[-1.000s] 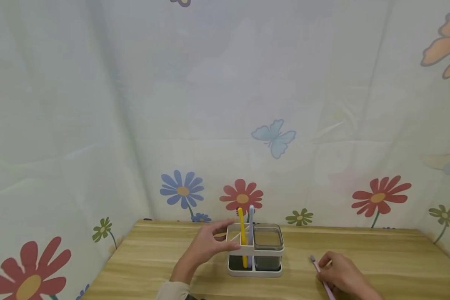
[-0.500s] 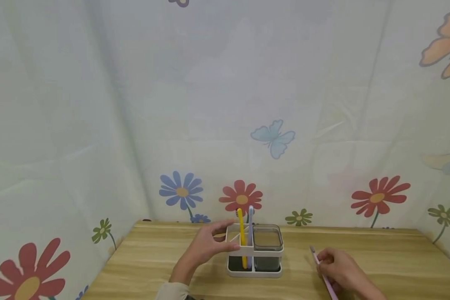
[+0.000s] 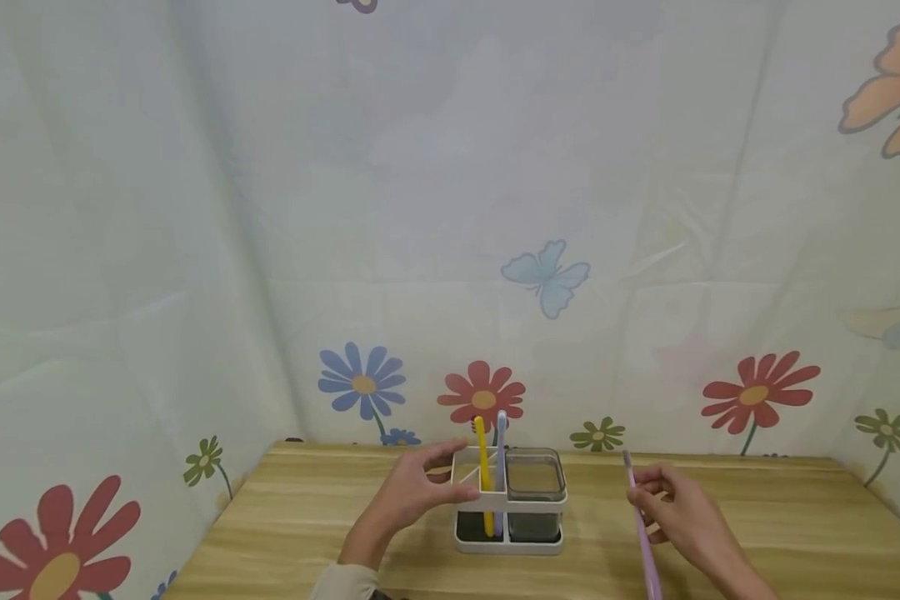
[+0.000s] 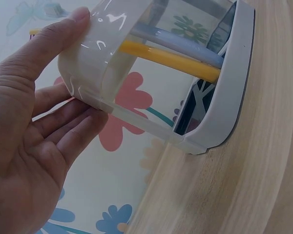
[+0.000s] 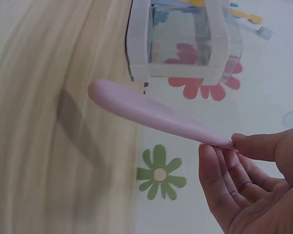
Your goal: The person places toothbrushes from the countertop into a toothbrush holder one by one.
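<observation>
A white toothbrush holder [image 3: 508,505] stands on the table, a yellow toothbrush [image 3: 485,477] and a pale blue toothbrush [image 3: 501,454] upright in its left part. A clear square cup [image 3: 536,477] fills its right part. My left hand [image 3: 414,492] grips the holder's upper left side, thumb in front and fingers behind. To the right, my right hand [image 3: 678,512] pinches a pink toothbrush [image 3: 643,542] near its neck, between thumb and fingers. Its head points up; in the right wrist view the thick handle end [image 5: 112,97] hangs above the table.
The wood-grain table [image 3: 292,517] runs back to a white curtain [image 3: 390,208] printed with flowers and butterflies. Another fold of curtain [image 3: 105,333] borders the table's left side.
My right hand has lifted the pink toothbrush and tilted it more upright, its head higher than before. The left hand and the holder have stayed in place.
</observation>
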A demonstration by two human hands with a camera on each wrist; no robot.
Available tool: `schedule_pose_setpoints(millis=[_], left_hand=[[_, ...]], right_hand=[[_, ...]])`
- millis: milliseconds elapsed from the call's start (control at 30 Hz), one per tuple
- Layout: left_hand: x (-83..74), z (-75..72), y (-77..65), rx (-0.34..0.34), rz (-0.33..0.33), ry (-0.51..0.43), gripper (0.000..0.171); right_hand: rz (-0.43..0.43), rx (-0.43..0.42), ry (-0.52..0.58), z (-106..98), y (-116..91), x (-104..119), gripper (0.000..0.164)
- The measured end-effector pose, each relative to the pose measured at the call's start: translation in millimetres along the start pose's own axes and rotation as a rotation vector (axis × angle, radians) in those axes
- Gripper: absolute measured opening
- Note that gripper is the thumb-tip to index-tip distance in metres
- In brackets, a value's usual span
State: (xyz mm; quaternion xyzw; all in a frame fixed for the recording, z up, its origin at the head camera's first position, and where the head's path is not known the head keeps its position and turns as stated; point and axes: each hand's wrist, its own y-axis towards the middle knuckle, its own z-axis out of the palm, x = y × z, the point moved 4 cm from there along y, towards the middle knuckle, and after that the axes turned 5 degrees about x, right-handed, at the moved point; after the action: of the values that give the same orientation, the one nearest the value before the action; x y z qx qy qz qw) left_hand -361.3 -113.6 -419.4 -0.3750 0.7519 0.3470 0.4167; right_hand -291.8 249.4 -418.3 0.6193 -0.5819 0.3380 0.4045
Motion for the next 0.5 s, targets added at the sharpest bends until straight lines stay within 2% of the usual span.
schedule_pose_setpoints(millis=[200,500], left_hand=[[0.7,-0.3,0.1,0.0,0.006,-0.002,0.075],[2.4,-1.1,1.8,-0.002,0.009,-0.002,0.075]], right_hand=[[-0.032,-0.017,0.041,-0.6,-2.7,16.7,0.029],[-0.093,-0.103,0.117,-2.7,-9.8,37.7,0.029]])
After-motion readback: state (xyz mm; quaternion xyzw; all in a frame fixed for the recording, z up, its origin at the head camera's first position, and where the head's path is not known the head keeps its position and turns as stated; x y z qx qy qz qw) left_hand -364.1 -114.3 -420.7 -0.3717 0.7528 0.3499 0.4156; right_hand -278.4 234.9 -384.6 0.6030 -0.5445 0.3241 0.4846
